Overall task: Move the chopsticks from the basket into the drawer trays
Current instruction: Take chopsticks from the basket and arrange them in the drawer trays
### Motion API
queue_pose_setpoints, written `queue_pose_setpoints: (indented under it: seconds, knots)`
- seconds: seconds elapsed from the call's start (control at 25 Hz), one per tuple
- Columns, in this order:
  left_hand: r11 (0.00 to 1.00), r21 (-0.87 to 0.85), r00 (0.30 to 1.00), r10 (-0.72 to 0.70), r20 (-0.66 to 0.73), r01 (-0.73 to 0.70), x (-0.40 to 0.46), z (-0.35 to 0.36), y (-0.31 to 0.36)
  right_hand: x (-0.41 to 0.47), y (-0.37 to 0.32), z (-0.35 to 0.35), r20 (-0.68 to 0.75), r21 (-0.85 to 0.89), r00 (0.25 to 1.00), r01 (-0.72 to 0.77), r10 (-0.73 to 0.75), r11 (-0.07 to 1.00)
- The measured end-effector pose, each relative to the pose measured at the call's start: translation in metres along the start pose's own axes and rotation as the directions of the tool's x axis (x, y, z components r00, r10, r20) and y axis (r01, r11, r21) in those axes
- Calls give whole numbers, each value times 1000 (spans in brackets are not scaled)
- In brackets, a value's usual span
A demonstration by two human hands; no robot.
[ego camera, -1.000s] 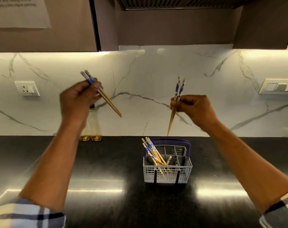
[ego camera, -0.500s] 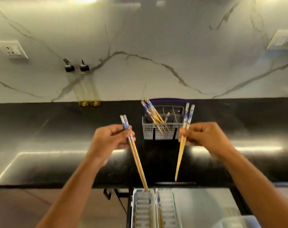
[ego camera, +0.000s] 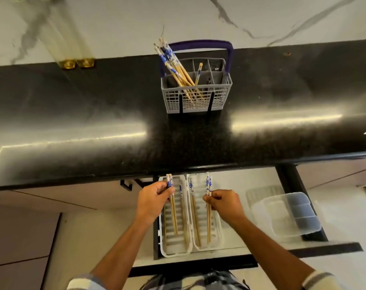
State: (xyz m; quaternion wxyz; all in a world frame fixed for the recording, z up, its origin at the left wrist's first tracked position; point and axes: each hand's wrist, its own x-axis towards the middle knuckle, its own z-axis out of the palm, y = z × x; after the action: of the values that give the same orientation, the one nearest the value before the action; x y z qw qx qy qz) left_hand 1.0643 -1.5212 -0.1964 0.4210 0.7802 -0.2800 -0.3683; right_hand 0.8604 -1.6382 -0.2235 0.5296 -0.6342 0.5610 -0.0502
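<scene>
Black and glossy, the tabletop (ego camera: 94,122) is running across the middle of the frame, and I am looking down past its front edge into an open drawer (ego camera: 251,181) in the lower half. Two white ribbed trays are sitting side by side in the drawer's left part: the left tray (ego camera: 164,251) and the right tray (ego camera: 217,229), their long sides touching.

My left hand (ego camera: 151,203) is gripping a pair of chopsticks (ego camera: 173,218) by their blue-patterned tops, holding them along the length of the left tray with the plain tips pointing toward the bottom of the frame. My right hand (ego camera: 225,204) is pinching a second pair (ego camera: 208,222) the same way over the right tray. I cannot tell whether either pair is touching its tray. Loose chopsticks (ego camera: 193,216) are already lying in the trays between my two hands.

Upper centre, the grey basket (ego camera: 196,101) with a purple handle (ego camera: 201,43) is standing on the tabletop, well apart from both hands. A bunch of remaining chopsticks (ego camera: 173,65) is leaning toward the upper left out of its left compartments, and one short stick (ego camera: 198,73) is standing nearer the middle.

At lower right, a clear plastic container (ego camera: 291,216) is resting in the drawer. Two bottles (ego camera: 77,62) with amber liquid at the base are standing at upper left against the marble wall (ego camera: 125,21).
</scene>
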Motion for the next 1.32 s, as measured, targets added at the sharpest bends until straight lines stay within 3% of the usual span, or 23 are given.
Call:
queue_pose_setpoints:
  seconds: [0.32,0.52,1.08,1.32]
  knots:
    - [988,57,989,-144,-10,145,19,15,-33,11,3,35,-55,-103,998,-41,35,994]
    - [974,162,986,-164,17,159,30,28,-38,23,6,44,-72,-169,992,-111,100,979]
    - [958,226,976,-201,88,177,53,33,-46,44,6,58,-95,-271,985,-162,141,949]
    - [903,291,933,-351,79,316,54,42,-59,46,3,61,-73,-335,985,-172,156,926]
